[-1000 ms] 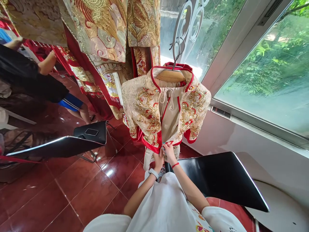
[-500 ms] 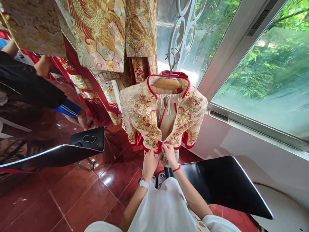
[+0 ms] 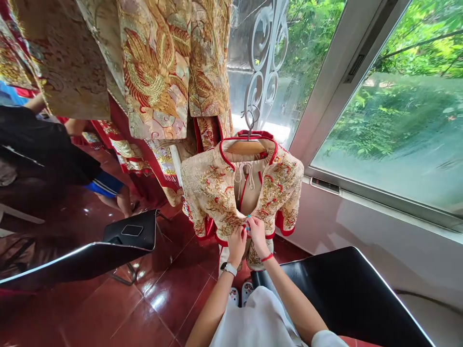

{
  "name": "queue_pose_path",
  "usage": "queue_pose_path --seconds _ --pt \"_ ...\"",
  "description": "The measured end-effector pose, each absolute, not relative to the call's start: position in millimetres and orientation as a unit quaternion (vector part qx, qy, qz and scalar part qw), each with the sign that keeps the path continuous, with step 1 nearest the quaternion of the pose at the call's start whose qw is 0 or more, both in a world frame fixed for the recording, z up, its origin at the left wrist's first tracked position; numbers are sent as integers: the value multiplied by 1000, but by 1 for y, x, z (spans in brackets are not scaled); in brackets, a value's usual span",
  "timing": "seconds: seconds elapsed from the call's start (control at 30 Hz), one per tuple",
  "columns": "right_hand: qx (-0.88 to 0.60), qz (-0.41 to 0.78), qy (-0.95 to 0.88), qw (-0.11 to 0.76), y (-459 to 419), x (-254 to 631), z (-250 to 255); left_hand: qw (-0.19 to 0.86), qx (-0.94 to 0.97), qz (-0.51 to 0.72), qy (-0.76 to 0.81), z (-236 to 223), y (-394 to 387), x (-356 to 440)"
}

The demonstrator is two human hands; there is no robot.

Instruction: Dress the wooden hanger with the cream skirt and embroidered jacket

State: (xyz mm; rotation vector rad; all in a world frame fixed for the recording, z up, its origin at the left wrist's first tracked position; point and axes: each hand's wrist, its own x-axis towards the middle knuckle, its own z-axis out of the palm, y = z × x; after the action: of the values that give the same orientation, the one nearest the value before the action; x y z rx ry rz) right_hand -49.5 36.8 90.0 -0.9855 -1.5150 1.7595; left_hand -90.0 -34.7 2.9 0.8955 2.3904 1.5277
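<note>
A cream jacket (image 3: 213, 190) with gold and red embroidery and red trim hangs on a wooden hanger (image 3: 246, 145) from a white scrolled window grille (image 3: 265, 58). My left hand (image 3: 237, 243), with a white watch on its wrist, pinches the jacket's left front edge near the lower middle. My right hand (image 3: 256, 231), with a red cord on its wrist, pinches the right front edge beside it. Both front edges meet between my fingers. The jacket stays open above, showing white ties inside.
Larger gold and red robes (image 3: 152, 72) hang at upper left. A black chair (image 3: 347, 294) stands at lower right and another black chair (image 3: 90, 253) at left. Another person (image 3: 54, 154) in dark clothing stands at far left. The floor is glossy red tile (image 3: 162, 299). A large window (image 3: 390, 111) fills the right.
My hands have risen from the jacket's red hem to a point higher on its front opening. The lower front edges have come together. The view has tilted upward.
</note>
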Motion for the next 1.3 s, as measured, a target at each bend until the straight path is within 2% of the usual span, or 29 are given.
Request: queue_pose_path --seconds 0.3,0.5,0.67,0.83,0.97,1.13,1.3 --pt "-318 672 -580 333 69 -67 162 90 315 524 786 12 -22 -102" --pt "-291 695 -581 309 80 -73 192 71 337 520 782 9 -26 -102" --pt "-293 673 -596 326 69 -64 187 63 337 463 817 26 -34 -102" --pt "-298 656 -609 332 50 -49 173 -34 321 389 863 86 -22 -104" --pt "-302 663 -603 325 43 -45 162 -40 338 317 885 121 1 -114" --pt "-303 681 -587 316 42 -50 154 -45 391 286 874 110 10 -122" --pt "-290 688 -575 334 57 -64 178 -75 394 313 861 96 14 -121"
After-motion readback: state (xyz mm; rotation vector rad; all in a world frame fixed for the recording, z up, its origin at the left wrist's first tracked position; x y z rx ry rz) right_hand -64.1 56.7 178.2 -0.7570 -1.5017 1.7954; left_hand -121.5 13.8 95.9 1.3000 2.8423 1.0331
